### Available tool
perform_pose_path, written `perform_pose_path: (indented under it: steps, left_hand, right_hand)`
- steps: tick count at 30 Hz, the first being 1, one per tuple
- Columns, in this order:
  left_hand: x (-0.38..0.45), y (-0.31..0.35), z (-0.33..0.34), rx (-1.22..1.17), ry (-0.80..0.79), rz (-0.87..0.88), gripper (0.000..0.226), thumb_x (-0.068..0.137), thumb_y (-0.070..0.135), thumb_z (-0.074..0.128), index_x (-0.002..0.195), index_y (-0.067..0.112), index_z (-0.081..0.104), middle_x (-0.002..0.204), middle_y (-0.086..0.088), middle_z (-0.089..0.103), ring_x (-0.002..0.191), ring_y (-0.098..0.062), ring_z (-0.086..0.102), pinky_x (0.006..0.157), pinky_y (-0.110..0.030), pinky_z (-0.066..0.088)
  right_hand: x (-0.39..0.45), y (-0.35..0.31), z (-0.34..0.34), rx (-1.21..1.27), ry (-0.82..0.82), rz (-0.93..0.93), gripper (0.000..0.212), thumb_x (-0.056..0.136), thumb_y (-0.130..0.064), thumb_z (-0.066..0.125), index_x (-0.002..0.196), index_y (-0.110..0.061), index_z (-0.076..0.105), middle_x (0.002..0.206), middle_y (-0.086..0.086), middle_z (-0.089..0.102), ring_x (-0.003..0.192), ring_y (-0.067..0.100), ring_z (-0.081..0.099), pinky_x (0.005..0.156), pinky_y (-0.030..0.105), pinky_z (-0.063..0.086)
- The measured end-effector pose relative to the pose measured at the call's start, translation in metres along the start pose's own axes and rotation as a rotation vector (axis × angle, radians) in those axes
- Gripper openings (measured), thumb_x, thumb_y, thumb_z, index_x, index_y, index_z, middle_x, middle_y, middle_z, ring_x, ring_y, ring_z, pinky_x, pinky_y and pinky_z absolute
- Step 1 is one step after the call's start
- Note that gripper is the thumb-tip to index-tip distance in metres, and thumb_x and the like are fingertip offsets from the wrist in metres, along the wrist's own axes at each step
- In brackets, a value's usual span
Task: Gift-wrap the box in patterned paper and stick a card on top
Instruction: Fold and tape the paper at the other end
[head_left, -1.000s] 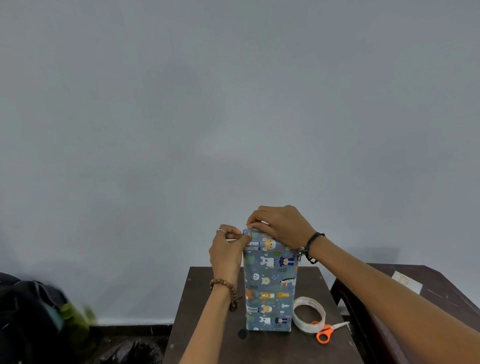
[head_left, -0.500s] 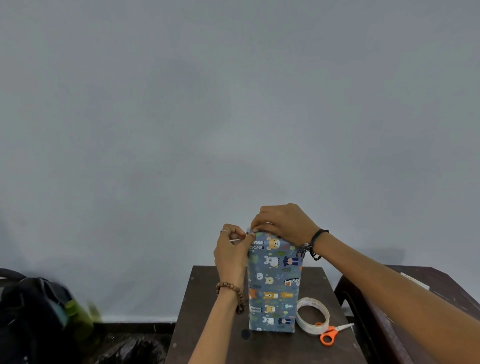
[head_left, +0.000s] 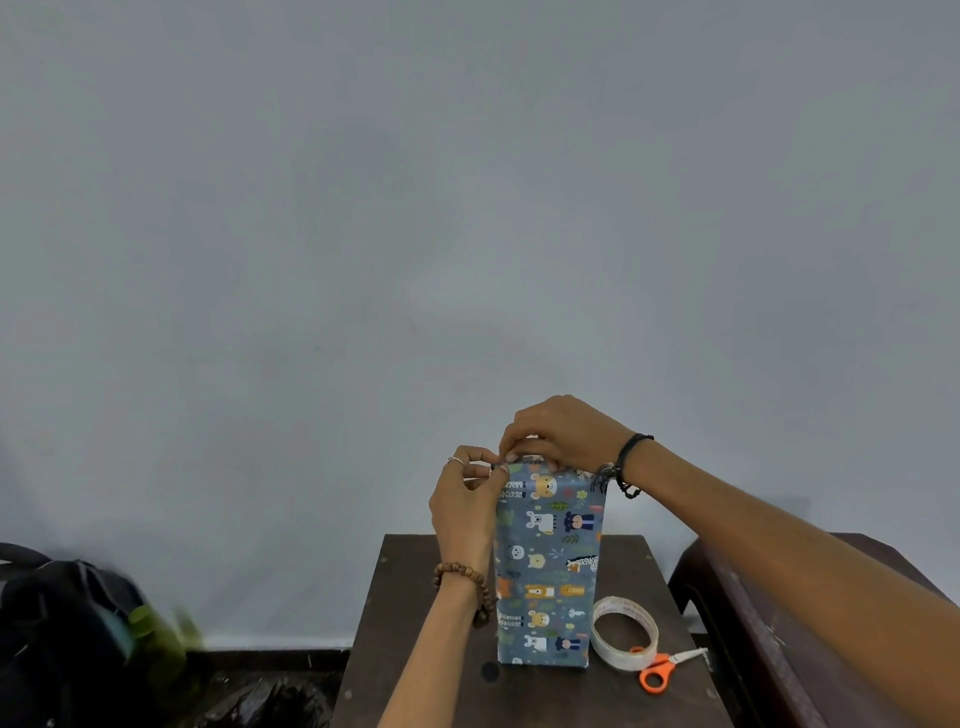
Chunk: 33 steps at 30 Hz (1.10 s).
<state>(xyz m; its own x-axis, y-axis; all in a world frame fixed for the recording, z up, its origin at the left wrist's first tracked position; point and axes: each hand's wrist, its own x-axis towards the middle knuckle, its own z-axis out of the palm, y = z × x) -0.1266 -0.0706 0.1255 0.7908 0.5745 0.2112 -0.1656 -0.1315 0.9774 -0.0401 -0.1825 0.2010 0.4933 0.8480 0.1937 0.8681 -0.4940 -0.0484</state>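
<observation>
So the box (head_left: 548, 566) is standing upright on end near the middle of the small dark counter (head_left: 415, 597), already covered in blue paper with little cartoon animals on it. Both hands are up at its top end. Left hand (head_left: 465, 501) is on the top left corner, fingers curled in, and its grip is pinching the paper fold right at that corner. There's a ring on one finger and a wooden bead bracelet (head_left: 465, 579) on that wrist. Right hand (head_left: 563, 434) is draped over the top of the box from the right side, fingers curled down, fingertips pinching the paper edge just beside the left hand's. The two hands are pretty much touching there. A black cord bracelet (head_left: 631, 462) sits on the right wrist.

Just to the right of the box's base there's a roll of clear tape (head_left: 623, 636) lying flat, and orange-handled scissors (head_left: 662, 670) touching the near side of the roll. Another dark table (head_left: 753, 649) stands off to the right. Down on the floor at the left is a black bag (head_left: 57, 623), kinda blurry, with something green next to it.
</observation>
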Motion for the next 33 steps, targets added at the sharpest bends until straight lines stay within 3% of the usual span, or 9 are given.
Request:
perform_pose_path:
  steps: [5,10,14,16,19,26,28,30,33]
  left_hand:
    - [0.001,0.0,0.0,0.003,-0.001,-0.009,0.01,0.083,0.012,0.064,0.081,0.021,0.059,0.076,0.004,0.062,0.072,-0.003,0.056,0.058,-0.015,0.04]
    - [0.002,0.001,0.002,0.016,0.012,-0.011,0.014,0.084,0.012,0.063,0.079,0.023,0.057,0.075,0.007,0.06,0.071,-0.002,0.055,0.056,-0.014,0.039]
    - [0.003,0.001,0.002,0.031,0.01,0.002,0.016,0.085,0.014,0.063,0.079,0.027,0.055,0.073,0.009,0.059,0.069,-0.001,0.055,0.055,-0.011,0.038]
    - [0.004,-0.001,0.003,0.04,0.015,0.018,0.018,0.085,0.015,0.063,0.077,0.029,0.055,0.071,0.007,0.06,0.067,-0.003,0.056,0.055,-0.012,0.039]
    - [0.006,-0.003,0.005,0.049,0.027,0.035,0.016,0.085,0.017,0.064,0.078,0.029,0.056,0.072,0.005,0.061,0.067,-0.004,0.057,0.057,-0.014,0.04]
    - [0.007,-0.007,0.008,0.151,0.061,0.084,0.005,0.087,0.023,0.061,0.091,0.026,0.061,0.082,0.0,0.064,0.072,-0.008,0.056,0.061,-0.016,0.04]
    - [0.006,-0.008,0.009,0.249,0.057,0.116,0.016,0.09,0.029,0.056,0.104,0.026,0.064,0.088,0.001,0.062,0.076,-0.007,0.053,0.069,-0.02,0.04]
    - [0.006,-0.008,0.009,0.355,0.053,0.153,0.028,0.093,0.034,0.051,0.116,0.023,0.062,0.096,0.002,0.061,0.083,-0.01,0.055,0.078,-0.023,0.042]
    - [0.006,-0.007,0.007,0.552,0.017,0.235,0.036,0.096,0.038,0.041,0.126,0.023,0.055,0.109,-0.002,0.063,0.098,-0.018,0.058,0.084,-0.029,0.043]
  right_hand:
    - [0.006,0.001,-0.004,-0.055,-0.122,-0.029,0.02,0.094,-0.009,0.05,0.103,-0.017,0.066,0.091,-0.005,0.06,0.047,-0.003,0.047,0.059,-0.001,0.037]
    - [0.006,-0.003,-0.012,-0.115,-0.196,-0.065,0.025,0.096,-0.011,0.045,0.108,-0.014,0.066,0.1,0.001,0.06,0.055,0.01,0.056,0.056,0.006,0.038]
    - [-0.006,-0.009,-0.018,-0.302,-0.207,-0.1,0.029,0.097,-0.016,0.044,0.121,-0.02,0.059,0.101,-0.005,0.056,0.07,0.013,0.048,0.055,0.013,0.026]
    - [-0.011,-0.011,-0.016,-0.396,-0.219,-0.129,0.035,0.098,-0.016,0.04,0.129,-0.024,0.053,0.118,-0.003,0.054,0.073,0.013,0.042,0.051,0.011,0.019]
    - [-0.016,-0.009,-0.008,-0.441,-0.206,-0.105,0.041,0.098,-0.013,0.034,0.136,-0.027,0.045,0.135,-0.002,0.044,0.079,0.02,0.052,0.055,0.023,0.026]
    - [-0.028,0.001,0.017,-0.297,0.017,-0.078,0.034,0.094,-0.009,0.045,0.122,-0.019,0.061,0.124,0.001,0.058,0.086,0.025,0.062,0.046,0.017,0.019]
    - [-0.029,0.0,0.021,-0.286,0.101,-0.076,0.032,0.096,-0.013,0.043,0.121,-0.018,0.061,0.122,0.0,0.059,0.093,0.023,0.061,0.051,0.022,0.03]
    - [-0.03,0.0,0.025,-0.284,0.145,-0.072,0.036,0.097,-0.02,0.033,0.121,-0.016,0.058,0.122,-0.001,0.057,0.101,0.02,0.057,0.067,0.028,0.04]
    - [-0.033,-0.003,0.027,-0.203,0.159,-0.029,0.05,0.087,-0.035,0.021,0.112,-0.014,0.059,0.116,-0.001,0.059,0.1,0.016,0.05,0.082,0.028,0.04]
